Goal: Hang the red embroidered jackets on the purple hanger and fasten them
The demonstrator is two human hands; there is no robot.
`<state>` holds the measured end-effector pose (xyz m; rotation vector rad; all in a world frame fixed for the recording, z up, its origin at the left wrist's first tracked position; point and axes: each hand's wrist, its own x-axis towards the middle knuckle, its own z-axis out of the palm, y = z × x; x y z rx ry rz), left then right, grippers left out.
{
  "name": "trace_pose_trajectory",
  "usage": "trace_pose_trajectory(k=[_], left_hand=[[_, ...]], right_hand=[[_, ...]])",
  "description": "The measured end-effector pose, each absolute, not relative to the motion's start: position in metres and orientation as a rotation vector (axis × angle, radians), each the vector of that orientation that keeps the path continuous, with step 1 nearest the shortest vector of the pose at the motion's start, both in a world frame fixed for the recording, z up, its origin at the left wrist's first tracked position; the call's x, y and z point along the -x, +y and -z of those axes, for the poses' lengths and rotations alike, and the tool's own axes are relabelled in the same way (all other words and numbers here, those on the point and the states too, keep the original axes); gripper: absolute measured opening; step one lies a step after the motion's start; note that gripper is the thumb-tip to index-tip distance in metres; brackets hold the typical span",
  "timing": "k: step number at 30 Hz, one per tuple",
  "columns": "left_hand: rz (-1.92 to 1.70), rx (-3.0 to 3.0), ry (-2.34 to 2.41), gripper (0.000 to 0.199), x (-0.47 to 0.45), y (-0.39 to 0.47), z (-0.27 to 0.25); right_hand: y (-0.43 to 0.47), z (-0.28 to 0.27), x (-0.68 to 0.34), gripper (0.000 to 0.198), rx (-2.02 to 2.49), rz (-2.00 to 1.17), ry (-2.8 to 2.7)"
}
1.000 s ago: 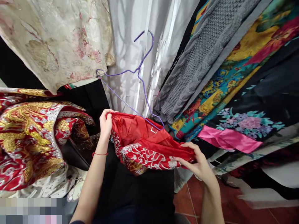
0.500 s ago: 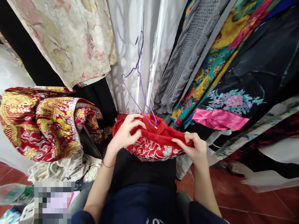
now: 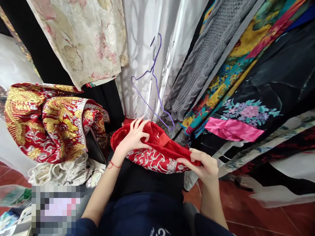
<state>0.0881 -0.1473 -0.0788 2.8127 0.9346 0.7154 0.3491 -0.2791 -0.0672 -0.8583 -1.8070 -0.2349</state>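
A red garment [image 3: 157, 160] with silver embroidery lies across my lap, its plain red lining [image 3: 159, 137] turned up at the opening. My left hand [image 3: 135, 136] is at the left part of that opening, thumb and index finger curled together at the fabric edge, other fingers stretched over the lining. At the right end, my right hand [image 3: 203, 162] pinches the edge between thumb and fingers. A purple wire hanger [image 3: 157, 78] stands tilted just behind the garment, touched by neither hand. Whether its lower bar rests on the cloth I cannot tell.
On the left sits a bundled red and gold embroidered garment [image 3: 59, 121], above a white dotted fabric item [image 3: 61, 172]. Clothes hang around me: a cream floral piece [image 3: 86, 42], a grey cable knit [image 3: 197, 65] and a black garment with pink trim [image 3: 233, 129]. A white curtain [image 3: 140, 29] hangs behind.
The hanger's lower right corner has come out from over the red lining and now sits behind the garment. Both hands stay at the garment's edge, and the view has shifted slightly.
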Motion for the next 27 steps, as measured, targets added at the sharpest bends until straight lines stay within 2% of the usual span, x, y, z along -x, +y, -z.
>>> trace_pose_trajectory(k=[4, 9, 10, 12, 13, 14, 16, 18, 20, 23, 27], left_hand=[[-0.718, -2.788, 1.107, 0.037, -0.069, -0.144, 0.066], [-0.727, -2.72, 1.269, 0.019, -0.053, -0.156, 0.052], [-0.759, -2.714, 1.298, 0.017, -0.051, -0.158, 0.051], [-0.784, -2.661, 1.351, 0.009, -0.049, -0.159, 0.053], [-0.758, -2.625, 1.388, 0.016, -0.049, -0.158, 0.056], [-0.705, -2.597, 1.43, 0.027, -0.049, -0.156, 0.059], [-0.537, -2.595, 1.497, 0.039, -0.05, -0.152, 0.066], [-0.39, -2.637, 1.5, 0.027, -0.052, -0.148, 0.073], [-0.289, -2.668, 1.447, 0.019, -0.055, -0.146, 0.079], [-0.228, -2.658, 1.452, 0.024, -0.057, -0.142, 0.082], [-0.376, -2.611, 1.545, 0.025, -0.056, -0.137, 0.077]], right_hand=[[-0.279, 0.069, -0.353, 0.019, 0.874, 0.199, -1.89], [-0.285, 0.063, -0.355, 0.019, 1.057, 0.033, -1.916], [-0.286, 0.061, -0.356, 0.021, 1.119, -0.064, -1.897], [-0.286, 0.06, -0.359, 0.045, 1.28, -0.28, -1.849], [-0.285, 0.06, -0.361, 0.055, 1.355, -0.38, -1.837], [-0.283, 0.061, -0.364, 0.056, 1.412, -0.46, -1.842], [-0.278, 0.063, -0.37, 0.038, 1.466, -0.549, -1.886], [-0.274, 0.065, -0.373, 0.028, 1.484, -0.555, -1.916], [-0.271, 0.066, -0.374, 0.032, 1.502, -0.53, -1.91], [-0.271, 0.066, -0.371, 0.038, 1.517, -0.499, -1.86], [-0.271, 0.065, -0.371, 0.042, 1.519, -0.479, -1.678]])
